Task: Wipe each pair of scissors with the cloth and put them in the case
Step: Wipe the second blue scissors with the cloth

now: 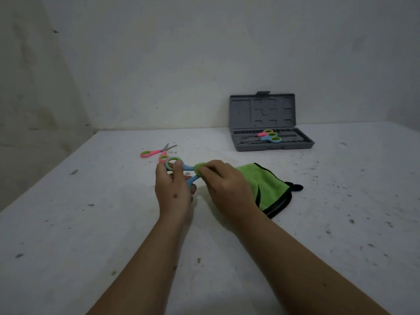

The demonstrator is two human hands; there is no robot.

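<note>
My left hand [173, 189] grips blue scissors [181, 168] with green-lined handle rings by the handles, above the table. My right hand [223, 185] pinches a fold of the green cloth [266, 185] around the blades, which are hidden under the fabric. The rest of the cloth, edged in black, lies on the table to the right. Pink scissors [156, 152] lie slightly open on the table just beyond my left hand. At the back right an open grey case [272, 145] holds one pink pair [266, 133] and one blue pair [270, 139].
The white table [91, 223] is speckled with dark marks. It meets a pale wall at the back and its left edge runs diagonally. The case lid [262, 112] stands upright against the wall.
</note>
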